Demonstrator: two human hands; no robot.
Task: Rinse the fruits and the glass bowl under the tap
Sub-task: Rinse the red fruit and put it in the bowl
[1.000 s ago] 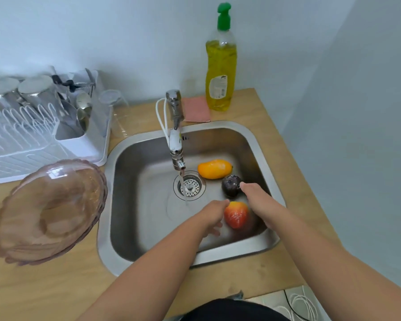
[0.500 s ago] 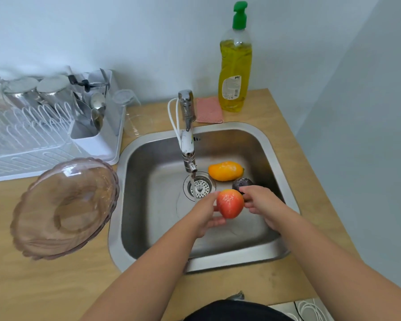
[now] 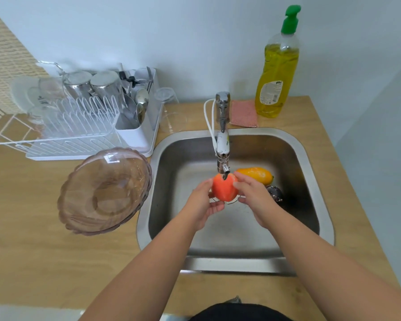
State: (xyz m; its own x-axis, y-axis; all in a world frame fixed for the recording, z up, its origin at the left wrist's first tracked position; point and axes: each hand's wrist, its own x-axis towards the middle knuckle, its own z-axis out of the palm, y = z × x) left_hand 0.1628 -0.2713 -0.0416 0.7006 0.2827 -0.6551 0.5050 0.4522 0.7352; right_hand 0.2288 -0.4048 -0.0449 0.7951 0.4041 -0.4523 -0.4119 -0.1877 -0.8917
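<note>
Since a moment ago, both of my hands have lifted the red fruit (image 3: 224,188) off the sink floor and brought it up to the tap spout (image 3: 223,169), where it now sits directly under the nozzle. My left hand (image 3: 203,202) cups the fruit from its left side and below, fingers curled around it. My right hand (image 3: 252,195) presses against its right side, thumb near the top, fingers wrapped toward the underside. Between them the fruit is clamped, held well above the sink (image 3: 315,181) bottom.

2 more fruits wait on the sink floor behind my right hand: an orange-yellow fruit (image 3: 255,175) near the back, and a dark purple fruit (image 3: 274,193) just beside it, partly hidden by my hand. On the counter (image 3: 33,251) to the left of the sink, the glass bowl (image 3: 104,191) sits tilted, its rim close to the sink edge. Behind it stands a white dish rack (image 3: 79,128) with cups and cutlery. A pink cloth (image 3: 244,113) and a yellow dish soap bottle (image 3: 278,72) stand behind the tap.

I cannot clearly see a water stream. To rinse well, I judge I should turn the fruit slowly between both palms so every side passes under the spout, rubbing lightly with my thumbs. Wet fruit may slip, so I would keep the left hand beneath it. 1 of 3 fruits is in hand; the bowl looks untouched.
</note>
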